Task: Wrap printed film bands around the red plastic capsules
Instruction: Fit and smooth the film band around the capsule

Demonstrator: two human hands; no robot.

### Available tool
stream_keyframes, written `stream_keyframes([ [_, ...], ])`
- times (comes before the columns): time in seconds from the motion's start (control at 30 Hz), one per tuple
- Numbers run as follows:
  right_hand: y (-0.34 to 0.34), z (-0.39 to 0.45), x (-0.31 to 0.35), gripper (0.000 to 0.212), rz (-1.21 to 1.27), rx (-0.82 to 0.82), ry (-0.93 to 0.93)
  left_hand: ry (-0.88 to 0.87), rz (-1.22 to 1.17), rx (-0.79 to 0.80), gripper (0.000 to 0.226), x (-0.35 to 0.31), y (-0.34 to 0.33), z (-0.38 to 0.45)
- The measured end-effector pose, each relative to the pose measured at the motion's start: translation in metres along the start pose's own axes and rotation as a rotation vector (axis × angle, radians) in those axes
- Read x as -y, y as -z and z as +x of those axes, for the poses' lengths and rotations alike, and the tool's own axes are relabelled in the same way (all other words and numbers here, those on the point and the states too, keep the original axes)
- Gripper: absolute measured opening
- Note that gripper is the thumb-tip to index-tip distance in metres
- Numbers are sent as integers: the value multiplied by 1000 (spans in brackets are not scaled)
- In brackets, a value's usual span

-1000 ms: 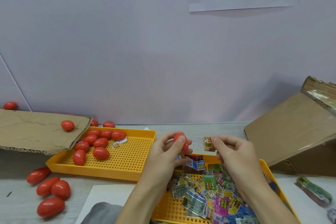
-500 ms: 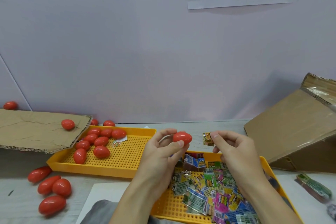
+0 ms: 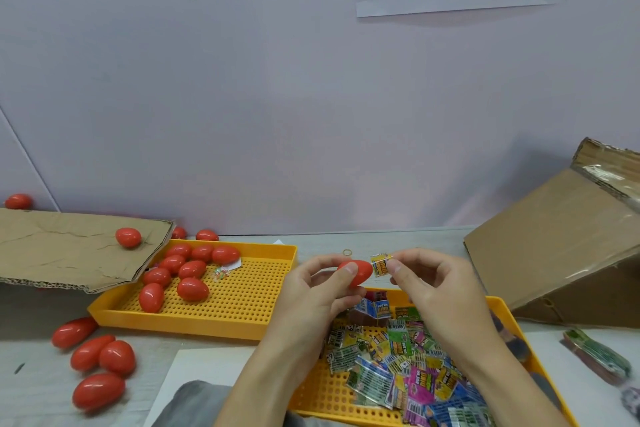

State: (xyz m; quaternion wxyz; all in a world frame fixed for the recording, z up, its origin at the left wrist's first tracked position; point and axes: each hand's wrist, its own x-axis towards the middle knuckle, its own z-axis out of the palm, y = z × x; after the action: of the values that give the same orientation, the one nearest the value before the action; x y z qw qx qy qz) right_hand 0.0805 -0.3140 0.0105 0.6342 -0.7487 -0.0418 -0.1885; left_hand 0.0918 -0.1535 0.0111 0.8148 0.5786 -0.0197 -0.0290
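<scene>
left hand [image 3: 317,291]: a red capsule [image 3: 356,273] is pinched between thumb and fingers, above the near yellow tray [image 3: 498,308] | right hand [image 3: 433,284]: a printed film band [image 3: 381,264] is pinched, touching the capsule's right tip | loose bands [image 3: 398,371] are piled in this tray

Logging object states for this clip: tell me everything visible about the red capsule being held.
The red capsule is a glossy, egg-shaped plastic piece, bare with no band on it. It lies roughly horizontal above the table, pinched by the left hand, thumb over its near side. Its right end meets the open printed film band that the right hand pinches.
</scene>
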Motion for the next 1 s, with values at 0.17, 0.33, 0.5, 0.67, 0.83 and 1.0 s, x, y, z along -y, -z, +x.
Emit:
stream_keyframes([
  [0.17,-2,-3,-1,10,-102,25,46,35,-25,34,30,2,1,0],
  [0.33,-2,-4,1,15,-112,44,73,55,-52,94,33,1,2,-1],
  [0.5,-3,-4,3,17,-119,74,85,-3,-42,93,38,2,3,0],
  [0.67,-2,-3,3,10,-96,36,51,-91,114,61,33,6,2,3],
  [0.83,-3,-2,4,13,-32,11,-29,-187,373,39,23,6,2,0],
  [1.0,-4,-3,3,11,-27,35,-64,-229,477,34,31,5,-1,-3],
])
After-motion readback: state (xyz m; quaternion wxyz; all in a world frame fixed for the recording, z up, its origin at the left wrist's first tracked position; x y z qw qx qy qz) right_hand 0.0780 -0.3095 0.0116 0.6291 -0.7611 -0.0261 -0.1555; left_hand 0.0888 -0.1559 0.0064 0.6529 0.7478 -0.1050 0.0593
